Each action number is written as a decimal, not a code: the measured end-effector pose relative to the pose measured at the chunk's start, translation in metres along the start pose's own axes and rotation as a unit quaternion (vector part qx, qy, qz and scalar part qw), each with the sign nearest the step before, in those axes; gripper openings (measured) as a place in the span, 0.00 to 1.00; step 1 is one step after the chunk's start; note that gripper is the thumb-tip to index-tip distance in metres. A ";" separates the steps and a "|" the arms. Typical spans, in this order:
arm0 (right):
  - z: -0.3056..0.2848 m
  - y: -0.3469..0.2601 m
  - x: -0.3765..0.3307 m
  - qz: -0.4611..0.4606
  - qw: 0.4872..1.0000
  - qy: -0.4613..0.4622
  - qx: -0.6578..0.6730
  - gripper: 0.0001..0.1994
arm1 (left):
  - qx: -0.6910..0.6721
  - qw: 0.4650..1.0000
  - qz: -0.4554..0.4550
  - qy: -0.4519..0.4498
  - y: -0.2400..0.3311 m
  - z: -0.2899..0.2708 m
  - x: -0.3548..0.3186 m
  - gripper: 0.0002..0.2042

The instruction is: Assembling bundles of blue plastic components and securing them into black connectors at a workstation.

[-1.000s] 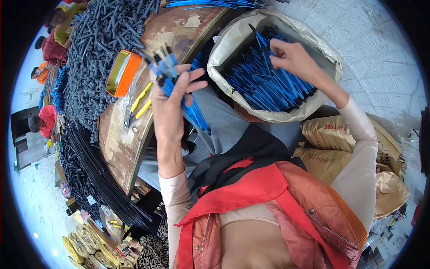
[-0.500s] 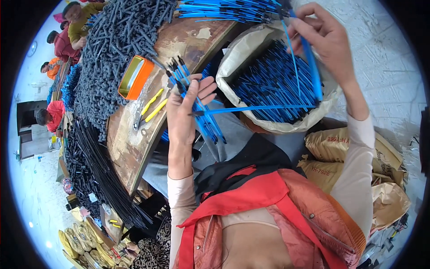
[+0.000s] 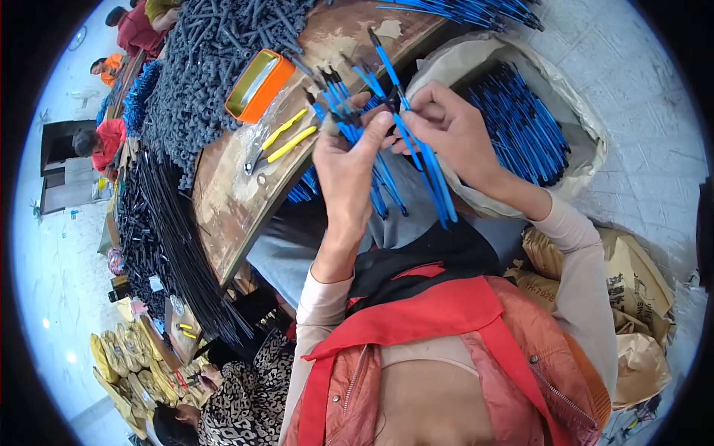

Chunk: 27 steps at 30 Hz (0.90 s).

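Observation:
My left hand (image 3: 343, 167) is closed round a bundle of thin blue rods (image 3: 381, 186) with black ends, which fan out above and below the fingers. Right beside it, my right hand (image 3: 460, 137) pinches a few more blue rods (image 3: 437, 189) of the same sort, slanting downward. The fingertips of both hands almost meet, and the two groups of rods lie close together there. Behind my right wrist stands a pale sack (image 3: 595, 145), its mouth rolled open, holding many blue rods (image 3: 520, 123).
On the worn wooden table (image 3: 223, 215) lie yellow-handled pliers (image 3: 286, 145), an orange box (image 3: 260, 85) and a heap of grey plastic parts (image 3: 201, 89). More blue rods (image 3: 468, 11) rest at the far edge. Brown paper sacks (image 3: 632, 282) stand at right. Other people sit at left.
My right hand has come down and left from above the sack to beside my left hand, bringing blue rods with it. The long blue rod crossing the sack no longer shows there.

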State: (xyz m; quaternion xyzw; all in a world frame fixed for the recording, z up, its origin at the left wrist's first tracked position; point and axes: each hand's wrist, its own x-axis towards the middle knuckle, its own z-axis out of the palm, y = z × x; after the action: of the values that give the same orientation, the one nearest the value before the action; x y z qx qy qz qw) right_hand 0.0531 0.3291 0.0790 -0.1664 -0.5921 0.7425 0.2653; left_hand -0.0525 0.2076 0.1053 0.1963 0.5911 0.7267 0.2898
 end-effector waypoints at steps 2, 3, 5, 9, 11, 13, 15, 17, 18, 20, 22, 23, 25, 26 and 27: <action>0.008 -0.003 -0.011 -0.041 0.998 0.027 -0.045 0.06 | 0.029 0.999 0.014 -0.003 0.003 -0.002 -0.002 0.10; 0.007 -0.004 -0.014 -0.029 0.993 0.018 -0.113 0.07 | 0.075 0.997 0.023 -0.007 0.004 -0.003 -0.003 0.11; 0.008 -0.003 -0.022 -0.123 0.983 0.011 -0.136 0.08 | 0.038 0.999 0.015 -0.018 0.003 -0.006 -0.009 0.10; 0.012 0.002 -0.025 -0.132 0.972 0.010 -0.195 0.11 | 0.041 0.998 0.039 -0.027 -0.003 -0.014 -0.011 0.10; 0.015 0.005 -0.026 -0.128 0.981 -0.020 -0.146 0.09 | 0.005 1.000 0.002 -0.005 -0.001 -0.024 -0.007 0.09; -0.003 0.011 -0.022 -0.247 0.928 -0.043 -0.277 0.08 | 0.014 0.999 -0.027 -0.026 0.010 -0.038 -0.003 0.08; -0.042 0.026 -0.008 -0.317 0.859 -0.077 -0.394 0.08 | -0.020 0.998 -0.056 0.014 0.032 -0.055 -0.001 0.09; -0.099 0.048 0.018 -0.177 0.818 -0.063 -0.543 0.11 | -0.015 0.999 -0.014 -0.049 0.053 -0.065 -0.014 0.09; -0.124 0.065 0.025 -0.074 0.803 -0.053 -0.589 0.13 | 0.036 0.998 -0.028 -0.052 0.064 -0.068 -0.022 0.10; -0.156 0.111 0.024 0.110 0.685 -0.141 -0.707 0.19 | 0.075 0.994 -0.047 -0.069 0.076 -0.065 -0.042 0.13; -0.163 0.156 0.012 0.159 0.674 -0.165 -0.703 0.22 | 0.064 0.980 -0.055 -0.182 0.082 -0.057 -0.050 0.13; -0.165 0.172 0.010 0.171 0.662 -0.199 -0.702 0.24 | 0.040 0.975 -0.063 -0.211 0.081 -0.051 -0.052 0.11; -0.171 0.187 0.004 0.144 0.688 -0.152 -0.695 0.21 | 0.031 0.989 -0.064 -0.128 0.074 -0.040 -0.057 0.13; -0.174 0.188 0.004 0.157 0.710 -0.148 -0.670 0.20 | 0.052 0.988 -0.062 -0.130 0.072 -0.037 -0.052 0.14; -0.178 0.185 0.003 0.170 0.736 -0.148 -0.638 0.19 | 0.071 0.987 -0.087 -0.114 0.067 -0.036 -0.047 0.15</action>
State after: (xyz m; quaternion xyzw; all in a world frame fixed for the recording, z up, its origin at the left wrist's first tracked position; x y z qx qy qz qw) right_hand 0.1139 0.4430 -0.1430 -0.2822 -0.9208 0.2388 -0.1244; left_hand -0.0521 0.1413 0.1654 0.2454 0.6190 0.6279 0.4029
